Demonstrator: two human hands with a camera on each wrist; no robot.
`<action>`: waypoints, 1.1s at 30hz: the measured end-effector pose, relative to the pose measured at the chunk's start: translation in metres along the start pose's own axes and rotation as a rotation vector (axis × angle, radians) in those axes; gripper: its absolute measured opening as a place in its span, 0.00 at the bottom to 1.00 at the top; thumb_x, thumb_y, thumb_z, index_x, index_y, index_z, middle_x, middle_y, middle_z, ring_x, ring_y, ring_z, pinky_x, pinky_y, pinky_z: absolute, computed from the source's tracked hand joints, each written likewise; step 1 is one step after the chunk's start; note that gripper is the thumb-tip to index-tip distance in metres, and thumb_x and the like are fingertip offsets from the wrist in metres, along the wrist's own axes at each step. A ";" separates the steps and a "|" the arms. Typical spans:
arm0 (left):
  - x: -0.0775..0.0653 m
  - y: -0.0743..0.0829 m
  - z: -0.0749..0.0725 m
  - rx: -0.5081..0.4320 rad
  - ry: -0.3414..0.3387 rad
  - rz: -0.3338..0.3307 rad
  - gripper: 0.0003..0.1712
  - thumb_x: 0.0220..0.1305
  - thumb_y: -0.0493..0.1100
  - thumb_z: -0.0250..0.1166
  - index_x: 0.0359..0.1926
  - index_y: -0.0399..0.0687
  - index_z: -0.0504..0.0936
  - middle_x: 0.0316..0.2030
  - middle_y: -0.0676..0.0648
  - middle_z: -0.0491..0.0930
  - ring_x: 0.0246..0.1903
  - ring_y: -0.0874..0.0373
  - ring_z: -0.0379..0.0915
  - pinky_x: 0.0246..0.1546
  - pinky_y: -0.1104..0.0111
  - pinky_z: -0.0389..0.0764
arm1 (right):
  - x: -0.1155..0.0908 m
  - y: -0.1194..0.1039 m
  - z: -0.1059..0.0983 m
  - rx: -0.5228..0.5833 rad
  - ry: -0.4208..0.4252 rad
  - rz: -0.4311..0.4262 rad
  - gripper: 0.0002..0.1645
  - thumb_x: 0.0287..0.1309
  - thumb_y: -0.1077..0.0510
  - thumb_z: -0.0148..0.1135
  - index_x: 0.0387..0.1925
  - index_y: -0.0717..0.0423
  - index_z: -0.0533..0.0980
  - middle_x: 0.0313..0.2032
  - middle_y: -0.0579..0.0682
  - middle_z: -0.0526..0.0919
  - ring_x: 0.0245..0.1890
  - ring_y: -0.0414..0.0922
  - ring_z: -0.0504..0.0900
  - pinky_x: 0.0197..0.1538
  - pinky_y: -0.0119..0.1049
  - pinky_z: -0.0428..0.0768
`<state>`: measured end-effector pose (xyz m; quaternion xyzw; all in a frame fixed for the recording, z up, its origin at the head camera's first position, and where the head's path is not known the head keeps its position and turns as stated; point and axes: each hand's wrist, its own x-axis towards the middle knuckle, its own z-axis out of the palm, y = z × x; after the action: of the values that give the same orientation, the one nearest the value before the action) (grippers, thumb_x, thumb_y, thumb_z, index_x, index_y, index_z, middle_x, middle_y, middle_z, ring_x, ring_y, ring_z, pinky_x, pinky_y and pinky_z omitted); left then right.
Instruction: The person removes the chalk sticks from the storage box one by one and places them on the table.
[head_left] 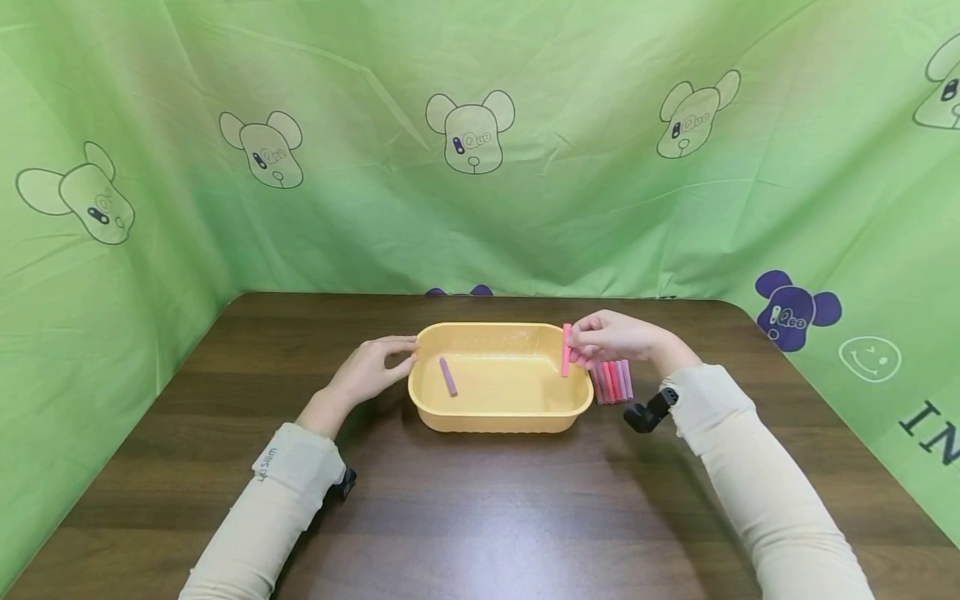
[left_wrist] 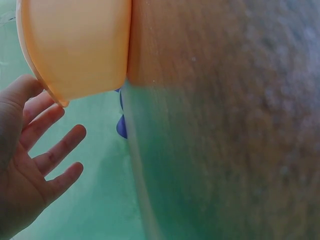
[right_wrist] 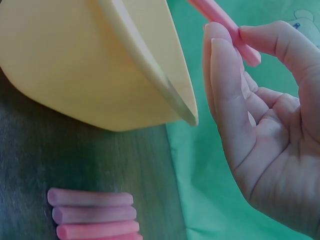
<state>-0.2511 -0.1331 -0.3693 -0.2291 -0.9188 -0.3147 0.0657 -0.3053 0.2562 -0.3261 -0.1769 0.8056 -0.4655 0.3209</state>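
A yellow basin [head_left: 498,423] sits on the table with one purple stick [head_left: 447,377] inside, toward its left. At the basin's left end, my left hand [head_left: 372,367] touches the rim with thumb and fingertips; its other fingers are spread and fairly straight in the left wrist view. Between thumb and fingertips my right hand [head_left: 609,337] pinches a pink stick [head_left: 566,350] by one end, raised by the basin's right rim. A row of pink and purple sticks [right_wrist: 95,215] lies side by side on the table, below the right hand and just right of the basin.
The dark wooden table [head_left: 480,508] extends to a green printed cloth [head_left: 472,225] hanging behind and at both sides. A black wrist camera [head_left: 651,411] on the right arm overhangs the table close to the row of sticks.
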 end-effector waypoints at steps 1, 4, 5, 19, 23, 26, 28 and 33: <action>0.000 0.000 0.000 0.000 0.000 0.000 0.20 0.63 0.44 0.60 0.55 0.43 0.79 0.56 0.44 0.77 0.59 0.48 0.71 0.60 0.55 0.72 | -0.001 0.001 -0.001 -0.001 0.002 -0.004 0.10 0.66 0.56 0.51 0.32 0.58 0.73 0.29 0.46 0.81 0.28 0.37 0.81 0.41 0.34 0.84; 0.000 0.000 0.000 -0.001 -0.004 -0.004 0.20 0.63 0.44 0.60 0.55 0.43 0.79 0.57 0.44 0.77 0.59 0.48 0.71 0.61 0.55 0.72 | -0.007 0.004 -0.004 -0.014 0.004 -0.026 0.10 0.66 0.57 0.50 0.32 0.58 0.73 0.29 0.46 0.82 0.29 0.37 0.81 0.42 0.37 0.84; 0.000 0.000 0.000 -0.001 -0.005 -0.006 0.20 0.63 0.44 0.60 0.55 0.43 0.79 0.57 0.44 0.77 0.60 0.48 0.71 0.61 0.55 0.72 | -0.009 0.006 -0.005 -0.015 0.003 -0.032 0.10 0.66 0.57 0.50 0.31 0.57 0.73 0.29 0.46 0.82 0.29 0.37 0.81 0.42 0.37 0.84; 0.001 -0.001 0.001 -0.001 -0.014 -0.008 0.20 0.64 0.45 0.59 0.55 0.44 0.78 0.58 0.44 0.76 0.60 0.49 0.70 0.61 0.54 0.71 | -0.032 0.022 -0.017 0.046 0.033 -0.035 0.11 0.67 0.54 0.50 0.31 0.55 0.71 0.25 0.42 0.80 0.30 0.36 0.82 0.40 0.34 0.84; 0.001 -0.001 0.001 0.005 -0.013 -0.003 0.20 0.64 0.44 0.59 0.55 0.43 0.78 0.58 0.44 0.76 0.60 0.48 0.70 0.60 0.54 0.72 | -0.037 0.030 -0.021 0.071 0.035 -0.032 0.10 0.68 0.56 0.47 0.33 0.56 0.72 0.25 0.41 0.81 0.30 0.35 0.82 0.40 0.34 0.84; 0.001 -0.001 0.002 0.005 -0.014 -0.004 0.20 0.64 0.45 0.59 0.55 0.43 0.78 0.58 0.44 0.76 0.60 0.48 0.70 0.60 0.54 0.72 | -0.040 0.037 -0.025 0.096 0.019 -0.036 0.11 0.69 0.57 0.46 0.34 0.56 0.73 0.24 0.41 0.81 0.30 0.35 0.82 0.40 0.33 0.84; 0.000 0.000 0.001 0.006 -0.011 0.001 0.20 0.64 0.44 0.59 0.55 0.43 0.78 0.57 0.44 0.76 0.60 0.48 0.71 0.60 0.54 0.72 | -0.043 0.042 -0.027 0.115 0.006 -0.044 0.11 0.69 0.58 0.45 0.35 0.55 0.73 0.25 0.41 0.82 0.30 0.34 0.82 0.40 0.32 0.84; 0.000 -0.001 0.001 0.003 -0.005 -0.004 0.20 0.63 0.44 0.60 0.55 0.44 0.78 0.57 0.44 0.77 0.60 0.48 0.71 0.60 0.55 0.72 | -0.050 0.054 -0.032 0.153 -0.019 -0.071 0.13 0.70 0.59 0.41 0.35 0.53 0.74 0.30 0.41 0.84 0.33 0.33 0.82 0.41 0.29 0.84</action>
<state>-0.2517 -0.1325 -0.3707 -0.2281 -0.9198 -0.3129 0.0631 -0.2901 0.3333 -0.3440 -0.1847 0.7578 -0.5351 0.3246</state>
